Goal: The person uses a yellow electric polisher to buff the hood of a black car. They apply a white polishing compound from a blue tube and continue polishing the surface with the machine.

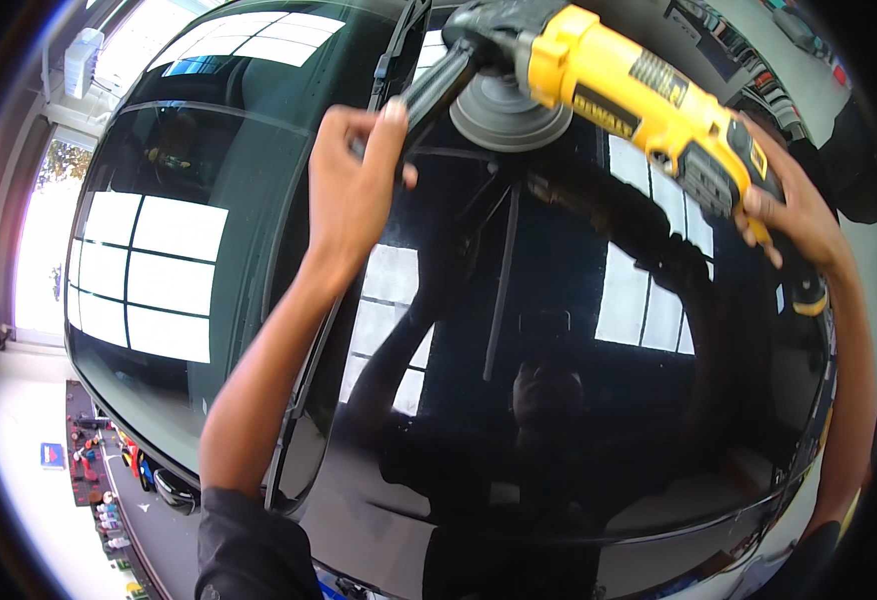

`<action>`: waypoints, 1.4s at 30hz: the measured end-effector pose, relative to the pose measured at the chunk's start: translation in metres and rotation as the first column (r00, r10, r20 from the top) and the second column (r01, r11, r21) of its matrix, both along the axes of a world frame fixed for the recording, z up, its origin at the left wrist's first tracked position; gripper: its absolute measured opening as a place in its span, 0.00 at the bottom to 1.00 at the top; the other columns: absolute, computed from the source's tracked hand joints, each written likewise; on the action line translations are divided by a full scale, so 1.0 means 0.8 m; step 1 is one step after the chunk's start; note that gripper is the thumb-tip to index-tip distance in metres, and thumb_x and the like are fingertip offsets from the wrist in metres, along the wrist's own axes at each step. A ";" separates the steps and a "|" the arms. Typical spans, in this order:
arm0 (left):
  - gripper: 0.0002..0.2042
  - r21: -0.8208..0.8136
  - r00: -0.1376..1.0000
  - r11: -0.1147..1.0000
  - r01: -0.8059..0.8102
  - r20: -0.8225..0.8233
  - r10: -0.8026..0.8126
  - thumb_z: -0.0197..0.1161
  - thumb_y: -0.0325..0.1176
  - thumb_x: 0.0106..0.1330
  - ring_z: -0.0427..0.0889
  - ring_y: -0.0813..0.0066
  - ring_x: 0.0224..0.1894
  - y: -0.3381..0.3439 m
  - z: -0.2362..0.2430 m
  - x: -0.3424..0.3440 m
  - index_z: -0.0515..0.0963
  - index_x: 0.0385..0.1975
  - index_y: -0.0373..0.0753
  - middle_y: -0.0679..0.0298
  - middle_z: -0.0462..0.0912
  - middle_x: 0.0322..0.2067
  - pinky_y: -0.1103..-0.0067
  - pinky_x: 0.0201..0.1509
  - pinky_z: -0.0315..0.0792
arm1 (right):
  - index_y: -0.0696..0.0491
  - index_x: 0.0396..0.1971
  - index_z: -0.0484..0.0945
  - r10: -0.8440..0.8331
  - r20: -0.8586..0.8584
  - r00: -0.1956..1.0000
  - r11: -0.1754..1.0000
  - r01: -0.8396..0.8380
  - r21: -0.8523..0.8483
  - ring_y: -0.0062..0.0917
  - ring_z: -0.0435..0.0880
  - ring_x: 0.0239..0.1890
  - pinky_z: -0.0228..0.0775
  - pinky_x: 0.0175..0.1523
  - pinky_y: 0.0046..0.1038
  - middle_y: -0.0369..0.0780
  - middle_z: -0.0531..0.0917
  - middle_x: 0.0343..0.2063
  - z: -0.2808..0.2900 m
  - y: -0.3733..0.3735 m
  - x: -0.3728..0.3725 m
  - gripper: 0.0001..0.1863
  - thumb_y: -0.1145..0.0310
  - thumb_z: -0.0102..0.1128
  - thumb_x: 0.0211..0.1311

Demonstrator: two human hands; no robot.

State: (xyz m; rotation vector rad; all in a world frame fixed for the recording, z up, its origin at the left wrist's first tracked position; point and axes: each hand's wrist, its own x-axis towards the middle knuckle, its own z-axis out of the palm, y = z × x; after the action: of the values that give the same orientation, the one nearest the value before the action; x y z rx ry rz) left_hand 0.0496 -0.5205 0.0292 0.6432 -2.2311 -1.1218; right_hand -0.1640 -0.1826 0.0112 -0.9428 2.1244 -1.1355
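Observation:
A yellow and black rotary polisher [609, 80] lies at a slant across the top of the view, its round grey pad [509, 125] over the glossy black car panel [559, 420], seemingly against it. My left hand [354, 185] is closed around the polisher's black front handle [437, 85], thumb on top. My right hand [799, 215] grips the rear of the body at the upper right, fingers curled by the trigger. A pale streak runs down the panel below the pad, among reflections of windows and my body.
The dark windshield [149, 150] and a wiper [399, 40] border the panel at left. Beyond are a bright doorway [44, 230], a white jug [84, 65] on a ledge, and a wall rack [89, 445] with tools and bottles. Shelving [749, 75] stands at the upper right.

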 end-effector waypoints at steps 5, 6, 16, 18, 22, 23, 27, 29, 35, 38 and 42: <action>0.11 0.107 0.997 0.993 -0.039 0.073 0.031 0.61 0.34 0.70 0.78 0.82 0.25 0.076 0.009 0.135 0.68 0.39 0.33 0.63 0.75 0.28 0.83 0.30 0.70 | 0.52 0.71 0.56 -0.006 0.040 0.999 1.000 0.007 -0.025 0.29 0.84 0.40 0.78 0.43 0.27 0.48 0.76 0.54 0.016 0.038 0.087 0.60 0.40 0.77 0.41; 0.11 0.137 0.995 0.989 -0.051 0.089 0.039 0.60 0.32 0.70 0.79 0.81 0.26 0.091 0.011 0.162 0.67 0.40 0.33 0.62 0.75 0.30 0.83 0.30 0.71 | 0.53 0.71 0.55 0.025 0.024 0.999 0.999 -0.024 -0.036 0.32 0.82 0.47 0.74 0.51 0.30 0.49 0.74 0.56 0.017 0.050 0.103 0.62 0.39 0.77 0.39; 0.12 0.008 0.989 0.995 -0.098 0.115 0.097 0.57 0.35 0.71 0.76 0.78 0.25 0.106 0.026 0.210 0.66 0.41 0.32 0.59 0.71 0.34 0.82 0.31 0.72 | 0.55 0.72 0.53 0.024 0.249 0.968 0.997 -0.041 0.064 0.41 0.77 0.57 0.66 0.64 0.37 0.51 0.74 0.56 0.024 0.057 0.149 0.68 0.30 0.74 0.35; 0.12 -0.007 0.991 0.994 -0.106 0.080 0.106 0.58 0.36 0.71 0.76 0.79 0.25 0.076 0.026 0.168 0.70 0.39 0.32 0.59 0.73 0.34 0.84 0.31 0.72 | 0.53 0.72 0.52 -0.008 0.138 0.990 1.000 0.008 -0.001 0.39 0.80 0.50 0.73 0.57 0.37 0.51 0.75 0.54 0.009 0.044 0.133 0.65 0.33 0.74 0.38; 0.15 -0.047 0.996 0.997 -0.060 0.057 0.063 0.59 0.45 0.71 0.79 0.84 0.26 0.015 0.015 0.069 0.74 0.39 0.37 0.66 0.75 0.30 0.88 0.25 0.68 | 0.52 0.72 0.54 -0.081 0.128 0.989 0.997 0.082 -0.003 0.26 0.84 0.30 0.80 0.33 0.23 0.49 0.78 0.44 0.003 0.022 0.094 0.56 0.40 0.72 0.49; 0.16 -0.022 0.999 1.000 -0.013 0.033 0.014 0.60 0.47 0.70 0.79 0.84 0.25 0.003 0.012 0.040 0.75 0.39 0.38 0.66 0.76 0.29 0.88 0.24 0.67 | 0.53 0.71 0.54 -0.101 0.012 0.995 0.988 0.102 -0.116 0.18 0.81 0.23 0.74 0.23 0.15 0.46 0.79 0.38 -0.015 0.028 0.087 0.52 0.42 0.69 0.54; 0.22 -0.074 0.992 0.990 0.124 0.031 -0.122 0.64 0.53 0.66 0.77 0.84 0.22 -0.022 0.004 -0.051 0.77 0.38 0.36 0.65 0.78 0.20 0.87 0.24 0.66 | 0.54 0.71 0.55 -0.211 -0.024 0.977 0.972 0.207 -0.113 0.18 0.82 0.25 0.78 0.28 0.19 0.39 0.78 0.26 -0.026 0.034 0.071 0.47 0.41 0.62 0.61; 0.24 -0.097 0.989 0.984 0.148 0.022 -0.147 0.60 0.55 0.67 0.74 0.83 0.21 -0.021 -0.003 -0.078 0.75 0.38 0.34 0.65 0.77 0.21 0.87 0.28 0.66 | 0.53 0.71 0.54 -0.238 -0.022 0.971 0.970 0.237 -0.047 0.18 0.82 0.23 0.77 0.26 0.18 0.39 0.78 0.24 -0.024 0.034 0.066 0.47 0.39 0.59 0.62; 0.24 -0.044 0.962 0.961 0.274 0.007 -0.274 0.61 0.55 0.67 0.78 0.83 0.23 -0.019 -0.009 -0.097 0.75 0.39 0.35 0.65 0.76 0.22 0.86 0.26 0.68 | 0.54 0.71 0.53 -0.386 -0.062 0.920 0.922 0.386 -0.019 0.20 0.83 0.25 0.77 0.24 0.18 0.42 0.79 0.29 -0.029 0.067 0.103 0.48 0.43 0.62 0.60; 0.22 -0.025 0.976 0.976 0.215 0.040 -0.214 0.58 0.56 0.69 0.81 0.82 0.27 -0.016 -0.003 -0.061 0.75 0.38 0.39 0.67 0.72 0.24 0.87 0.25 0.67 | 0.56 0.71 0.53 -0.427 0.209 0.880 0.903 0.428 0.045 0.23 0.85 0.31 0.80 0.31 0.23 0.46 0.81 0.39 0.016 0.042 0.155 0.49 0.51 0.70 0.57; 0.20 -0.133 0.995 0.991 0.024 0.104 -0.010 0.49 0.55 0.74 0.76 0.87 0.22 -0.052 0.002 0.026 0.74 0.36 0.43 0.71 0.71 0.24 0.89 0.20 0.62 | 0.57 0.73 0.43 -0.216 0.263 0.940 0.936 0.276 -0.219 0.33 0.82 0.45 0.74 0.50 0.30 0.50 0.77 0.50 -0.007 -0.003 0.201 0.51 0.62 0.69 0.59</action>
State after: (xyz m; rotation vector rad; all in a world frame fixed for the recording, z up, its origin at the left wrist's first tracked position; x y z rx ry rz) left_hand 0.0707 -0.5618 0.0306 0.6395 -2.3803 -0.9567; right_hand -0.0035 -0.1847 0.0053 -0.6162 1.9734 -1.5926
